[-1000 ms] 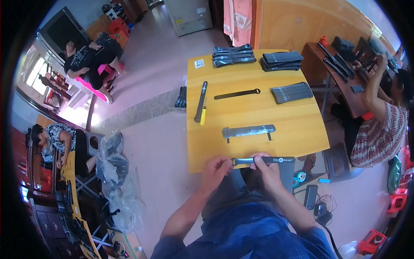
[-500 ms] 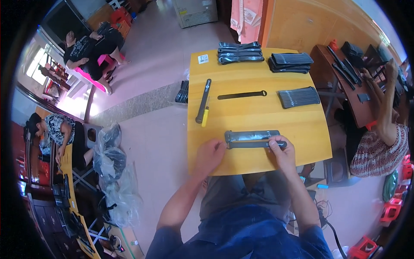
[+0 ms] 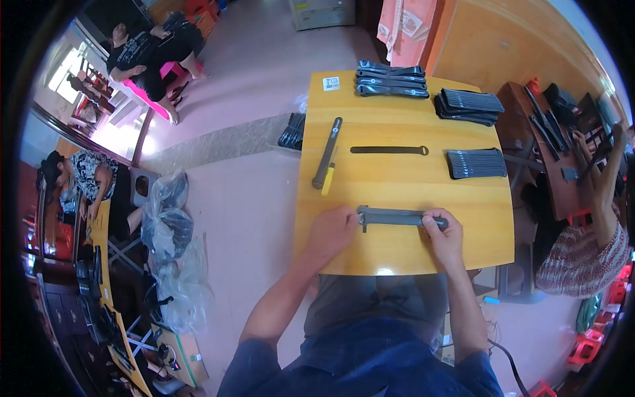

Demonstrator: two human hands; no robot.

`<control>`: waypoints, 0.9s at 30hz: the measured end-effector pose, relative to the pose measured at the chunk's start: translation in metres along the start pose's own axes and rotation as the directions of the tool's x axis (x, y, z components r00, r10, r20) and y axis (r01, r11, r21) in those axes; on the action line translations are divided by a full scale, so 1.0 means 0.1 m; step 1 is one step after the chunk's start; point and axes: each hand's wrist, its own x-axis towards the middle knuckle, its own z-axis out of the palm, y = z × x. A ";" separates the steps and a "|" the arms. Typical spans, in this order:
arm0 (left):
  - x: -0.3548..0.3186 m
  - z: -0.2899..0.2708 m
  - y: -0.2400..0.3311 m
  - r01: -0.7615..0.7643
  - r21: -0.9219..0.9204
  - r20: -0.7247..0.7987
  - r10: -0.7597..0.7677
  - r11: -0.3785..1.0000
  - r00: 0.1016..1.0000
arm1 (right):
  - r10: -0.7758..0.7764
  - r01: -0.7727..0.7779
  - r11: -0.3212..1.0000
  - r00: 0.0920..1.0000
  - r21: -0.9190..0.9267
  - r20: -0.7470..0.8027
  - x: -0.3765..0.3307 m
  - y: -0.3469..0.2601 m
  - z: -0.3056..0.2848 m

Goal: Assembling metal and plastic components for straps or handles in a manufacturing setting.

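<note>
My left hand point(image 3: 336, 230) is closed on the ringed left end of a short stack of dark grey straps point(image 3: 393, 217), near the table's front edge. At the other end, my right hand point(image 3: 444, 237) grips the rounded strap tip between thumb and fingers. Beyond them lies a single thin black strap point(image 3: 385, 150) with a ring at its right end. A thicker grey strap point(image 3: 327, 152) lies slanted to the left, beside a yellow-handled tool point(image 3: 328, 181) whose tip is too small to make out.
On the wooden table point(image 3: 397, 251) are strap bundles at the back point(image 3: 391, 79), back right point(image 3: 468, 107) and right point(image 3: 476, 163). A white label point(image 3: 331, 83) sits at the far left corner. Clear plastic bags point(image 3: 173, 231) lie on the floor. Other people sit left and right.
The shiny, plastic-looking upper strip of the stack no longer shows; a grey strap lies across it, with both hands still at its ends. The view has shifted, moving the table rightward.
</note>
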 end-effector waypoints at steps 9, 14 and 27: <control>0.06 0.00 0.07 0.004 0.046 0.047 -0.006 0.999 0.999 | 0.054 -0.054 0.998 0.998 -0.015 0.020 0.03 0.01 -0.04; 0.08 0.06 0.04 0.050 0.019 0.087 -0.051 0.999 0.995 | 0.023 -0.020 0.997 0.999 -0.079 0.037 0.05 0.05 -0.08; 0.08 0.08 -0.03 -0.066 0.044 0.014 0.065 0.997 0.998 | -0.010 0.011 0.980 1.000 -0.199 0.007 0.00 -0.08 0.02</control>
